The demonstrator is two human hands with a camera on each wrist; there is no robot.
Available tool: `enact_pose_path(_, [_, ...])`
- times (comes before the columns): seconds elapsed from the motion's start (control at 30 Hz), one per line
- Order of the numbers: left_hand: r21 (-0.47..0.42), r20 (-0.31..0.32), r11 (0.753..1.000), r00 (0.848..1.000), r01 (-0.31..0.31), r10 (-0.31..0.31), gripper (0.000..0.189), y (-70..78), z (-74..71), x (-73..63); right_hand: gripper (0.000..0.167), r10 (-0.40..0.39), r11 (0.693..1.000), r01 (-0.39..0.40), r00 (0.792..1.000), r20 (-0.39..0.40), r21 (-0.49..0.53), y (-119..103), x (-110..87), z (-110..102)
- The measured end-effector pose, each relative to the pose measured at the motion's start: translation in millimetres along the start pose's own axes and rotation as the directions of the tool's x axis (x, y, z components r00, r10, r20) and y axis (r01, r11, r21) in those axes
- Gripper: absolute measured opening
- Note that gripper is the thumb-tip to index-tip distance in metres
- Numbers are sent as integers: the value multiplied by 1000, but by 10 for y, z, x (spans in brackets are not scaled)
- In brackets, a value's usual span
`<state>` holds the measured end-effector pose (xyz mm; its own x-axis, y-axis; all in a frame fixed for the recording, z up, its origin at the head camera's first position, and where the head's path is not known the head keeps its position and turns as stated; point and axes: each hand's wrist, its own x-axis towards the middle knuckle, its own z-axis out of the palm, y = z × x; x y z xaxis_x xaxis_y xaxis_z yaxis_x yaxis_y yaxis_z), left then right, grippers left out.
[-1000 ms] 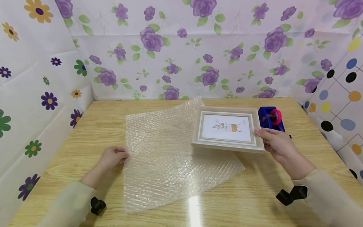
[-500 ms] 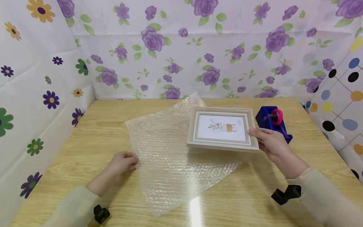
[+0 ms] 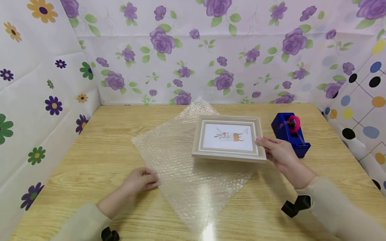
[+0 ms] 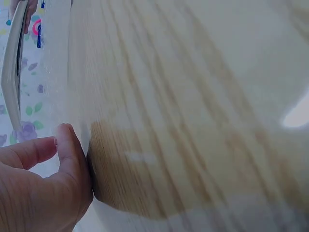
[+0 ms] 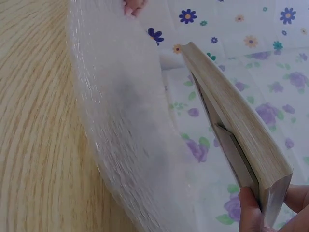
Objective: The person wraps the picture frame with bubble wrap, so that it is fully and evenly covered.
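A sheet of clear bubble wrap (image 3: pixel 178 174) lies on the table, turned so that its corners point to the back and front. My left hand (image 3: pixel 140 182) pinches its left edge between thumb and fingertips; the left wrist view has that thumb and finger close together at the edge. Above the sheet, my right hand (image 3: pixel 280 154) grips the right side of a cream picture frame (image 3: pixel 229 139), thumb on the front and fingers beneath. The picture inside, a plant with an orange pot, lies sideways. From the right wrist, the frame's side (image 5: pixel 241 116) and part of its back show.
A blue tape dispenser (image 3: pixel 291 134) with a pink roll stands at the right, just beyond my right hand. The wooden table (image 3: pixel 99 140) ends at flowered cloth walls (image 3: pixel 193 53) on the back and sides. Black cameras (image 3: pixel 297 206) sit on both wrists.
My left hand has moved right and toward me, turning the bubble wrap from nearly square-on to a diamond. The right hand has carried the picture frame left, uncovering more of the tape dispenser.
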<state>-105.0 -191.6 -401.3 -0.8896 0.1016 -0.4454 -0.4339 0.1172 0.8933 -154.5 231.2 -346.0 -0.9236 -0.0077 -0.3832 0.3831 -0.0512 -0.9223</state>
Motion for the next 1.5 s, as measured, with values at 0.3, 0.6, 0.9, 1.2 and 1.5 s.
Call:
enact_pose_path(0.3, [43,70,999,997,-26,23,9,-32,57,-20,67,5,1000,-6,1000,-3,-28,83,139,318])
enact_pose_path(0.6, [20,158,999,986,-47,44,8,-41,145,-70,60,46,998,-46,999,6,-33,172,246,513])
enact_pose_path(0.9, [35,167,997,984,-62,56,9,-85,228,-133,56,54,997,-55,998,-15,-55,304,348,560])
enact_pose_path(1.2, [17,173,998,984,-53,49,9,-114,286,-152,56,97,995,-98,995,-38,-34,422,389,525])
enact_pose_path(1.5, [33,185,998,982,-44,38,16,-127,286,-157,58,96,986,-98,995,-21,-134,458,441,476])
